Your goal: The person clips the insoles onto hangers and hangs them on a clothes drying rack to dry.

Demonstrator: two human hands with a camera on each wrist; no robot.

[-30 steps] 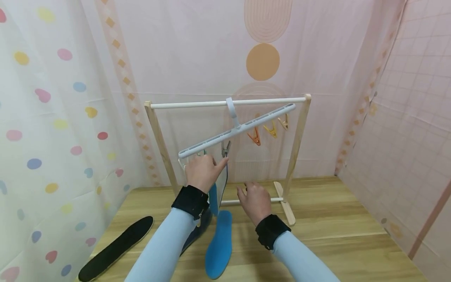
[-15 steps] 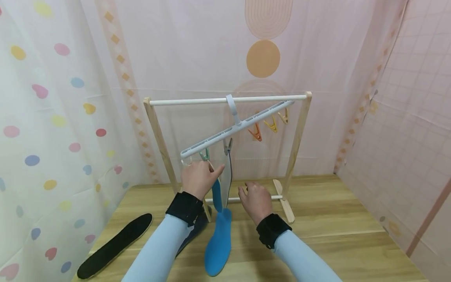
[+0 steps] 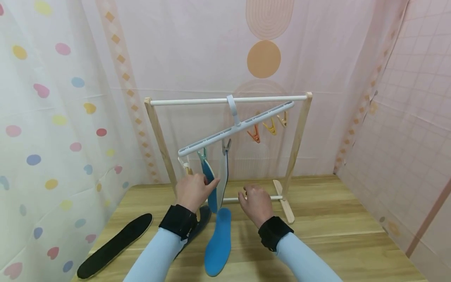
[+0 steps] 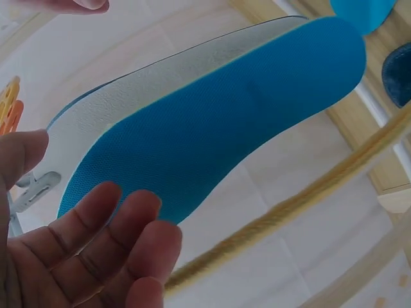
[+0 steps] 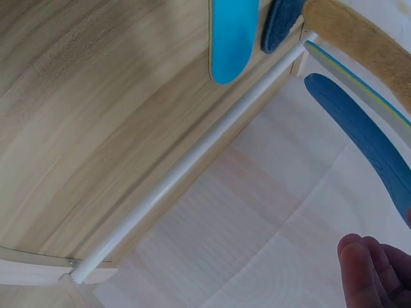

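Observation:
My left hand is beside a hanging blue insole; in the left wrist view its fingers are loosely bent, pinching nothing, with fingertips overlapping the insole's edge. A green clip holds that insole. Behind it another insole, pale on one face and blue on the other, hangs from a grey clip. A tan insole hangs on the left from a white clip. All hang from a tilted pale hanger. My right hand hovers right of them, fingers loosely curled, holding nothing.
The hanger hooks over the white bar of a wooden rack. Orange and yellow clips hang at its right. A black insole, a blue insole and a dark insole lie on the wooden table.
My left hand has moved down and slightly left, leaving the green clip and the top of the blue insole in plain sight. The right hand stays almost where it was.

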